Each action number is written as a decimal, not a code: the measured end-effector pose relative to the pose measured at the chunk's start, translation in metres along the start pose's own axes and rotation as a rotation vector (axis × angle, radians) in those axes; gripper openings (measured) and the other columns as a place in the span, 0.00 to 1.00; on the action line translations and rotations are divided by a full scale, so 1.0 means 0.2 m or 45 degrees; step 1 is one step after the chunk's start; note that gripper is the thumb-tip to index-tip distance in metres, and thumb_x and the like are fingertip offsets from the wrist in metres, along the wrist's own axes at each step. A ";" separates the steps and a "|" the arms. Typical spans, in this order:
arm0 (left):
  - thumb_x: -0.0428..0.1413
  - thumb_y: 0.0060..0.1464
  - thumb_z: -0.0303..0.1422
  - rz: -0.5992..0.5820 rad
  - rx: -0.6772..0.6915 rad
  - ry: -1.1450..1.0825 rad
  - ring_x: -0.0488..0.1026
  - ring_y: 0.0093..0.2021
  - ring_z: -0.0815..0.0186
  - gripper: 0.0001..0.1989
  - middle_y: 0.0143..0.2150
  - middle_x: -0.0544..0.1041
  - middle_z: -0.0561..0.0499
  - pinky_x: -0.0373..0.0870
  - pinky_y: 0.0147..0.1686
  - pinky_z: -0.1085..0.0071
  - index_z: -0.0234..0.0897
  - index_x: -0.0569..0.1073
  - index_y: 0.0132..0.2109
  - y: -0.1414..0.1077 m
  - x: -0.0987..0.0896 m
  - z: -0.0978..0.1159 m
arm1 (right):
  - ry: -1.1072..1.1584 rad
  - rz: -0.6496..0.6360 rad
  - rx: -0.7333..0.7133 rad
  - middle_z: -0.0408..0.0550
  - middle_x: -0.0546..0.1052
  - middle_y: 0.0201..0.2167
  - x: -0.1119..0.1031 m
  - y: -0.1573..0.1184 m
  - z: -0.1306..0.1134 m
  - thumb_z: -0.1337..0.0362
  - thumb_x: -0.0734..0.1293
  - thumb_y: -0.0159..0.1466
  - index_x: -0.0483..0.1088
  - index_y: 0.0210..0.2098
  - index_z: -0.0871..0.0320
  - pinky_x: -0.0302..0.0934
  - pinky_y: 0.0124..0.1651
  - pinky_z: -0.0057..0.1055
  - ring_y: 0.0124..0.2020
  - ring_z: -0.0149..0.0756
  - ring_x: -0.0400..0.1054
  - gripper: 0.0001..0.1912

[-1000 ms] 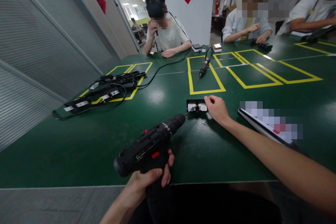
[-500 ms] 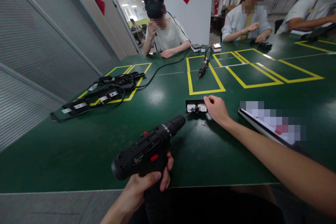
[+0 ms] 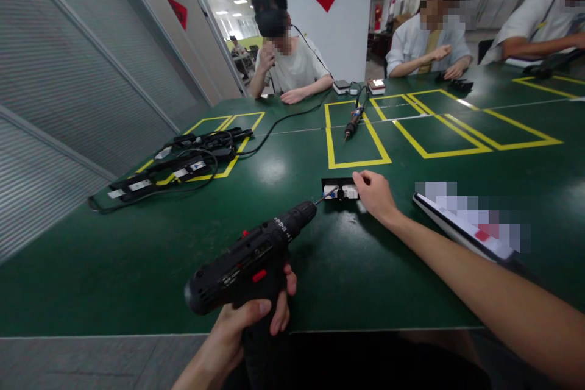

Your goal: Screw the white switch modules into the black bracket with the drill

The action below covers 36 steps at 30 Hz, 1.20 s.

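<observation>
Black plastic power drill with red buttons [image 3: 251, 268] is held by the left hand [image 3: 237, 320], whose fingers wrap around its handle; the handle's lower end is lost in darkness. On the glossy green surface [image 3: 137, 268], to the right, lies a flat light-coloured device [image 3: 452, 222], its face blurred. The drill's thin metal bit [image 3: 321, 199] reaches over a small black rectangular part with white blocks [image 3: 340, 192] on the surface; its exact contact I cannot tell. The right hand [image 3: 375, 195] holds this part's right end with narrow fingers, which hide that end. Farther, a dark pen-shaped tool [image 3: 354, 122] lies within yellow tape lines [image 3: 361, 166].
</observation>
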<state>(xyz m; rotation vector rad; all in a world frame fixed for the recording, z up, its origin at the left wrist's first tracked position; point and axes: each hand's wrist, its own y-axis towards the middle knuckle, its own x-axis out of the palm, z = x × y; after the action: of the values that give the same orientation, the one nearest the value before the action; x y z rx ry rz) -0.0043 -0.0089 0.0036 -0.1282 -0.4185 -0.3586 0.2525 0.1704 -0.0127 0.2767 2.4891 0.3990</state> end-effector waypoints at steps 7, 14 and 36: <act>0.50 0.45 0.32 0.000 0.063 -0.076 0.63 0.17 0.74 0.20 0.37 0.69 0.45 0.61 0.22 0.70 0.32 0.65 0.48 0.11 0.04 0.10 | 0.045 0.033 0.016 0.47 0.73 0.24 0.00 0.02 0.02 0.53 0.55 0.63 0.69 0.25 0.60 0.51 0.30 0.30 0.26 0.34 0.63 0.21; 0.46 0.47 0.29 0.059 -0.053 -0.194 0.61 0.17 0.76 0.19 0.36 0.69 0.43 0.60 0.22 0.71 0.29 0.66 0.47 0.18 0.08 0.07 | 0.107 0.048 0.070 0.48 0.74 0.24 -0.01 0.02 0.01 0.51 0.56 0.63 0.71 0.26 0.60 0.53 0.29 0.30 0.26 0.35 0.65 0.22; 0.46 0.47 0.29 -0.033 -0.096 -0.174 0.64 0.20 0.73 0.19 0.38 0.69 0.41 0.62 0.24 0.69 0.28 0.65 0.47 0.11 0.06 0.00 | 0.050 0.063 -0.009 0.45 0.70 0.20 -0.01 0.03 0.03 0.52 0.57 0.62 0.68 0.22 0.60 0.52 0.28 0.30 0.23 0.33 0.62 0.21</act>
<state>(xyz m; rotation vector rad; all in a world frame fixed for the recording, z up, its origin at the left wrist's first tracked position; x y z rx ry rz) 0.0145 0.0079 0.0081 -0.2220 -0.5424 -0.3929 0.2594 0.1762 -0.0147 0.3306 2.5226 0.4372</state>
